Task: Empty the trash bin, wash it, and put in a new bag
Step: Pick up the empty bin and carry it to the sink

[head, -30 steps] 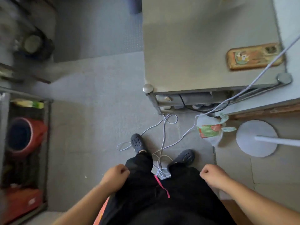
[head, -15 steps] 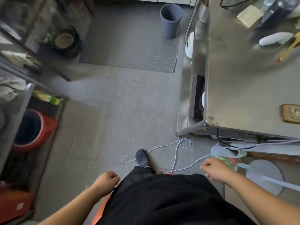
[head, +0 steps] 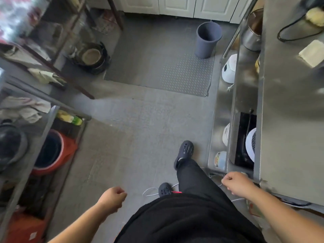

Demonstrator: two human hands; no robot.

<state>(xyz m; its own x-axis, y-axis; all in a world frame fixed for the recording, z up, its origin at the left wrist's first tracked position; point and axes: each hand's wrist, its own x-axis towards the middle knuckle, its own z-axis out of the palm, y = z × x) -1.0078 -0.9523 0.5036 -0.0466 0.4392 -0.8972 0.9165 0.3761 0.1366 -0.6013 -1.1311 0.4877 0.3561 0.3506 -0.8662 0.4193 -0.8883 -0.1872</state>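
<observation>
A dark grey plastic trash bin (head: 207,41) stands upright on the far floor, at the back right corner of a metal tread-plate mat (head: 157,71). No bag shows at its rim. Both hands are far from it, low in the view on either side of my black trousers. My left hand (head: 112,199) hangs with loosely curled fingers and holds nothing. My right hand (head: 236,183) is also loosely curled and holds nothing, close to the corner of the steel counter (head: 289,120).
Along the right runs the steel counter, with white appliances (head: 228,69) on its lower shelf. On the left a metal rack holds a red bucket (head: 52,151), cloths and pots (head: 91,57). A white cable (head: 149,192) lies by my feet. Grey floor leads to the bin.
The view has lifted and moved forward along the aisle; the bin is now nearer. My right foot has stepped ahead. Both hands stay loosely curled, holding nothing.
</observation>
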